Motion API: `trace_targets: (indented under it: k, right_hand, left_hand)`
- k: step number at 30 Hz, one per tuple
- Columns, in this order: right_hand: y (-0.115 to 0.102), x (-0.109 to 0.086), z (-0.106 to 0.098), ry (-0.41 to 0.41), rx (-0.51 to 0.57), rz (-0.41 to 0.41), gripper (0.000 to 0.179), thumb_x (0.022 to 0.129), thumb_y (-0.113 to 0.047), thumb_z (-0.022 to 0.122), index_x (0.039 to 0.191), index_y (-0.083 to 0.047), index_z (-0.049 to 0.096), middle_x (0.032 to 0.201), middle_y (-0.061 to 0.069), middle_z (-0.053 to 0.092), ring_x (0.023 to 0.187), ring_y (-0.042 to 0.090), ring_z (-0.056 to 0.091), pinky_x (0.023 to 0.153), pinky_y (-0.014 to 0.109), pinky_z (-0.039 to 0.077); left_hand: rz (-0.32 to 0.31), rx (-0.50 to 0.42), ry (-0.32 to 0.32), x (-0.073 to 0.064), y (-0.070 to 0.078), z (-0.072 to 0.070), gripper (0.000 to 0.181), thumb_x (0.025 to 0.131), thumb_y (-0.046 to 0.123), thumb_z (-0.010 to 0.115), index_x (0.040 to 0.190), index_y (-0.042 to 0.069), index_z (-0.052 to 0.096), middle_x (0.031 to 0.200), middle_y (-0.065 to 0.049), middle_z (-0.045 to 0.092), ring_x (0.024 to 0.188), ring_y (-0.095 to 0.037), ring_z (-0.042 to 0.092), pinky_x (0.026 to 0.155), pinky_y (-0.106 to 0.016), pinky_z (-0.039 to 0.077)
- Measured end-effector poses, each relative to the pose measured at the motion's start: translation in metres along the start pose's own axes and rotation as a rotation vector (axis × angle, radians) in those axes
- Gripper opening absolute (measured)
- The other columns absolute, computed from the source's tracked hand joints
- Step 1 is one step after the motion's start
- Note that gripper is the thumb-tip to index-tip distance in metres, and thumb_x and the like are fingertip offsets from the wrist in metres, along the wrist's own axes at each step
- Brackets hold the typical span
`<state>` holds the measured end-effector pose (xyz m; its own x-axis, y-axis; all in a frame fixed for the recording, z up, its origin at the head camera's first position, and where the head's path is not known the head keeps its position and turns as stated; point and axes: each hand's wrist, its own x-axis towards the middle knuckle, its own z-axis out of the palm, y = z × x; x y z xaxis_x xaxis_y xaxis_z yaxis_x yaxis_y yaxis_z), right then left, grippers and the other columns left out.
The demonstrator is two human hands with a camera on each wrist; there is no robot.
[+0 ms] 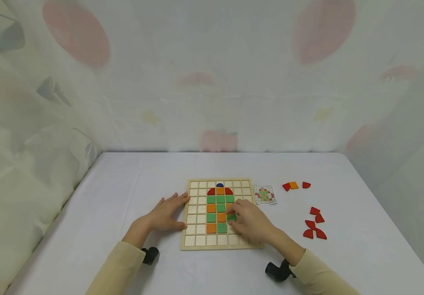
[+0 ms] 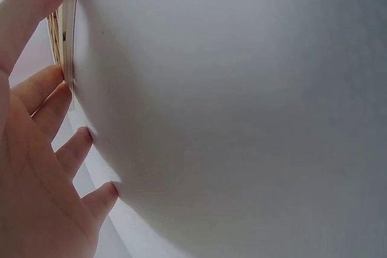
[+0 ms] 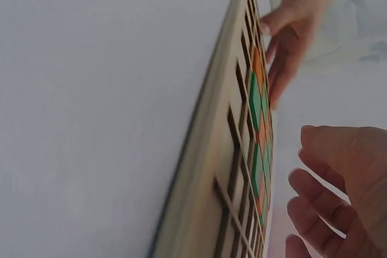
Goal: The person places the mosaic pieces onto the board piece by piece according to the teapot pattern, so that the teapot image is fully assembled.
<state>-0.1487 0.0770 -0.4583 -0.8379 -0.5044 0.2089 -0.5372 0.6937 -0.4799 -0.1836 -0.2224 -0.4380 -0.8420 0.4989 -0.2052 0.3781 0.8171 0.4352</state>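
Observation:
A wooden grid board (image 1: 190, 241) lies on the table with orange and green squares, two red quarter-round pieces and a blue half-round piece in its cells. Along the board's left edge my left hand (image 1: 165, 214) rests with spread fingers; thumb and fingertips touch the frame in the left wrist view. Over the board's right part hovers my right hand (image 1: 251, 221), its fingers loosely bent near a green square (image 1: 231, 218) and partly covering an orange one. Nothing shows between its thumb and fingers (image 3: 311, 188) in the right wrist view.
A small printed pattern card (image 1: 265, 194) lies right of the board. Farther right are an orange square (image 1: 294, 185) and several loose red pieces (image 1: 310, 224). Patterned cloth (image 1: 212, 82) hangs behind the table and at both sides.

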Motion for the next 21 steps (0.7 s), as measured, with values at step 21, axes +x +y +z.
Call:
trace_targets:
  k: [21]
  right_hand:
    - [0.106, -0.015, -0.065, 0.189, 0.132, 0.176, 0.025, 0.082, -0.007, 0.066, 0.107, -0.004, 0.062, 0.103, 0.009, 0.062, 0.088, 0.024, 0.057, 0.074, 0.04, 0.049]
  left_hand:
    - [-0.002, 0.005, 0.0, -0.002, -0.002, 0.001, 0.085, 0.074, 0.034, 0.075, 0.144, 0.012, 0.033, 0.152, -0.005, 0.025, 0.139, -0.035, 0.017, 0.107, -0.063, 0.009]
